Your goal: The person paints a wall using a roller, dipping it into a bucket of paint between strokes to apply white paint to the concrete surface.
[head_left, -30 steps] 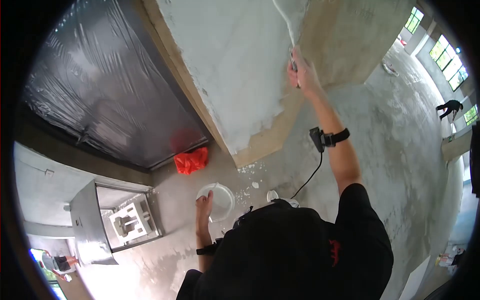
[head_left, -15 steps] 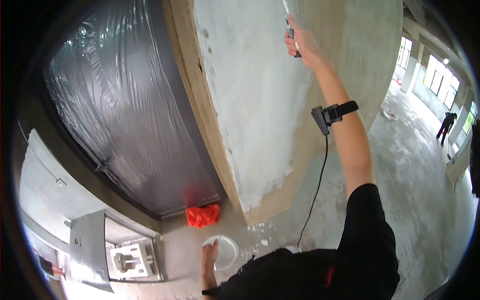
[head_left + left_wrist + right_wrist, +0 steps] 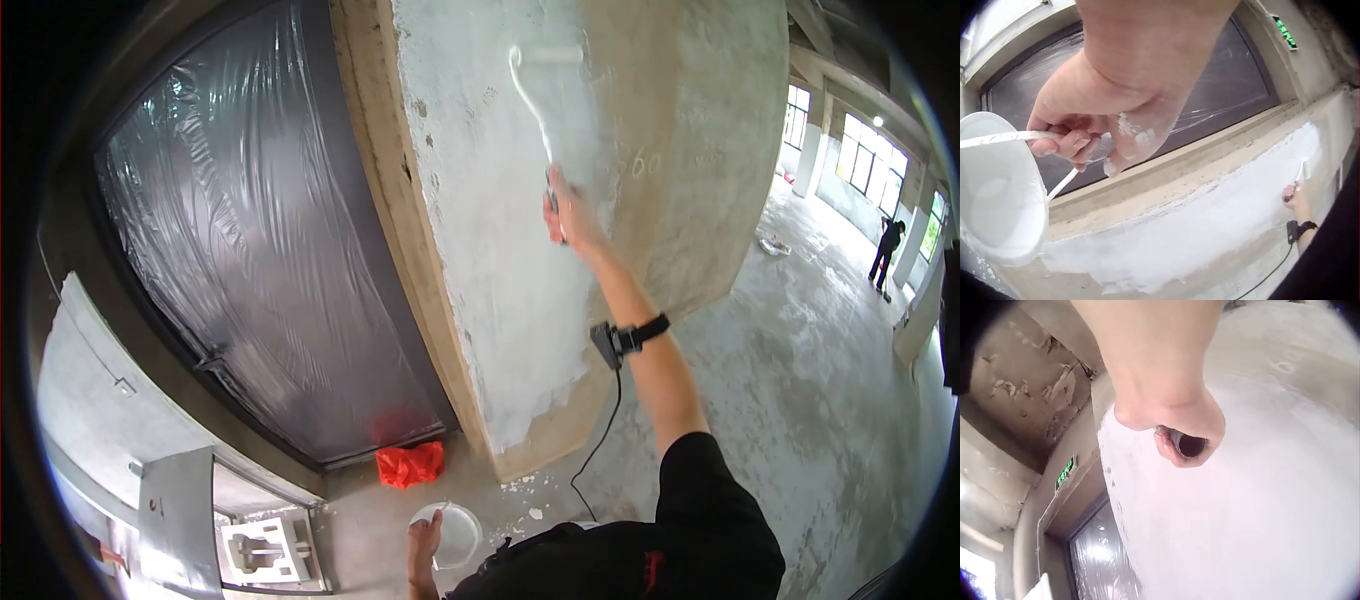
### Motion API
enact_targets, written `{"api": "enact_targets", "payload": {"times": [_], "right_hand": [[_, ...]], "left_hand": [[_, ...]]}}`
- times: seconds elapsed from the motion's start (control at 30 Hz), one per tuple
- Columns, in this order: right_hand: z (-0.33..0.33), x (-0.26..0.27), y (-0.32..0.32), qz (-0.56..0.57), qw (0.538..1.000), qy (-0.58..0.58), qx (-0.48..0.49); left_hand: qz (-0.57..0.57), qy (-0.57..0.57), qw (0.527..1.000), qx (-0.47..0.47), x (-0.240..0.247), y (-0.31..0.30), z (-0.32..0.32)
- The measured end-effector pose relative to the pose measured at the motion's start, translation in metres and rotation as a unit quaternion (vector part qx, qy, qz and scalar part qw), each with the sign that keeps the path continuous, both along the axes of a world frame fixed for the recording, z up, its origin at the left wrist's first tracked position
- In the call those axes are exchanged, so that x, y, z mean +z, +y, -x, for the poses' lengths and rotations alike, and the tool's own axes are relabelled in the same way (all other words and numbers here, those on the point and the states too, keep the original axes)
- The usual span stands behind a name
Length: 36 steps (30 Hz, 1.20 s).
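A paint roller (image 3: 535,115) is gripped by its handle in my right hand (image 3: 572,215), arm stretched up. Its white sleeve (image 3: 552,55) lies against the pillar's wall, over the white-painted area (image 3: 500,240). From the right wrist view, the hollow end of the roller handle (image 3: 1191,447) shows under my curled fingers. Low at the front, my left hand (image 3: 424,540) holds a white bucket (image 3: 462,535) by its handle. The left wrist view shows the thin white bucket handle (image 3: 997,139) running through my fingers, with white paint smears on my thumb.
A film-covered dark door (image 3: 260,250) stands left of the pillar, a red plastic bag (image 3: 410,464) at its foot. White flakes (image 3: 536,514) dot the floor near the bucket. A cable (image 3: 602,435) hangs from my right wrist camera. Far right, another person (image 3: 886,250) stands.
My right hand first rose with the roller, then came down the wall, bringing the whole sleeve into view. The head view has tilted up. My left hand keeps hold of the bucket handle.
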State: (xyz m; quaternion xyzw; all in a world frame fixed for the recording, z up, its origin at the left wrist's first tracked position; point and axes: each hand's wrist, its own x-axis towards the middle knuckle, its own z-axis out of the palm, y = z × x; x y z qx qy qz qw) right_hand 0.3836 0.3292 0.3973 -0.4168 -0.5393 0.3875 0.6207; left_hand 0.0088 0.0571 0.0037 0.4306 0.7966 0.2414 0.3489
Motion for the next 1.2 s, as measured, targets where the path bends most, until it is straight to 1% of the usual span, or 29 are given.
{"api": "enact_targets", "payload": {"times": [0.13,0.2,0.27,0.33,0.4,0.43,0.47,0.5,0.53,0.6,0.67,0.73,0.77,0.83,0.87,0.93,0.97,1.0,1.03,1.07,1.1,1.13,1.17,1.2], "right_hand": [[0.003,-0.093,-0.032,0.064,0.998,0.014,0.014],[0.005,-0.157,-0.041,0.074,0.997,-0.010,-0.023],[0.007,-0.219,-0.055,0.111,0.994,-0.001,0.001],[0.014,-0.263,-0.081,0.153,0.988,-0.014,-0.001],[0.019,-0.342,-0.084,0.157,0.988,-0.002,0.002],[0.019,-0.384,-0.086,0.174,0.985,-0.003,0.004],[0.021,-0.414,-0.093,0.190,0.982,-0.005,0.007],[0.025,-0.420,-0.108,0.203,0.979,-0.015,-0.001],[0.028,-0.426,-0.124,0.215,0.976,-0.026,-0.009],[0.024,-0.482,-0.130,0.273,0.961,-0.025,0.025],[0.030,-0.488,-0.145,0.349,0.937,-0.003,0.006],[0.029,-0.486,-0.157,0.411,0.912,-0.017,0.016],[0.030,-0.486,-0.158,0.404,0.914,-0.019,0.017],[0.029,-0.500,-0.162,0.475,0.877,-0.060,0.041],[0.026,-0.519,-0.163,0.469,0.880,-0.061,0.040],[0.021,-0.549,-0.156,0.451,0.883,-0.104,0.079],[0.024,-0.542,-0.153,0.444,0.887,-0.102,0.078],[0.027,-0.536,-0.158,0.449,0.888,-0.091,0.038],[0.031,-0.528,-0.162,0.453,0.888,-0.080,-0.001],[0.033,-0.519,-0.166,0.449,0.890,-0.078,-0.003],[0.035,-0.509,-0.169,0.422,0.903,-0.077,-0.019],[0.038,-0.498,-0.168,0.395,0.915,-0.075,-0.035],[0.041,-0.491,-0.162,0.393,0.916,-0.074,-0.037],[0.043,-0.481,-0.154,0.355,0.934,-0.002,-0.031]], "left_hand": [[0.012,-0.007,1.000,-0.009,-0.017,-0.002,0.010],[0.003,-0.016,1.000,-0.018,-0.017,0.001,0.009],[-0.006,-0.021,1.000,-0.022,-0.031,0.001,0.014],[-0.017,-0.027,0.999,-0.024,-0.032,0.001,0.014],[-0.013,0.019,0.999,-0.045,-0.017,-0.002,0.009],[-0.017,0.019,0.999,-0.042,-0.014,-0.001,0.007],[0.004,-0.004,1.000,-0.025,-0.013,-0.003,0.006],[0.024,-0.028,0.999,-0.007,-0.014,-0.003,0.006],[0.019,-0.031,0.999,-0.001,-0.017,-0.004,0.006],[0.022,-0.022,0.999,-0.007,-0.025,-0.005,0.010],[0.025,-0.020,0.999,-0.006,-0.030,-0.007,0.012],[0.028,-0.017,0.999,-0.007,-0.034,-0.008,0.015],[0.035,0.001,0.999,-0.017,-0.035,-0.009,0.015],[0.037,0.021,0.998,-0.036,-0.031,-0.013,0.014],[0.031,0.020,0.999,-0.036,-0.029,-0.013,0.014],[0.056,0.036,0.997,-0.029,-0.034,-0.013,0.017],[0.027,0.054,0.997,-0.040,-0.051,-0.013,0.024],[0.020,0.057,0.997,-0.042,-0.067,-0.016,0.031],[-0.006,0.061,0.995,-0.077,-0.073,-0.018,0.032],[-0.031,0.064,0.991,-0.112,-0.072,-0.021,0.031],[-0.005,0.061,0.989,-0.138,-0.058,-0.022,0.029],[-0.008,0.061,0.988,-0.139,-0.060,-0.021,0.031],[-0.011,0.063,0.989,-0.134,-0.067,-0.023,0.035],[-0.014,0.065,0.989,-0.132,-0.075,-0.024,0.039]]}}
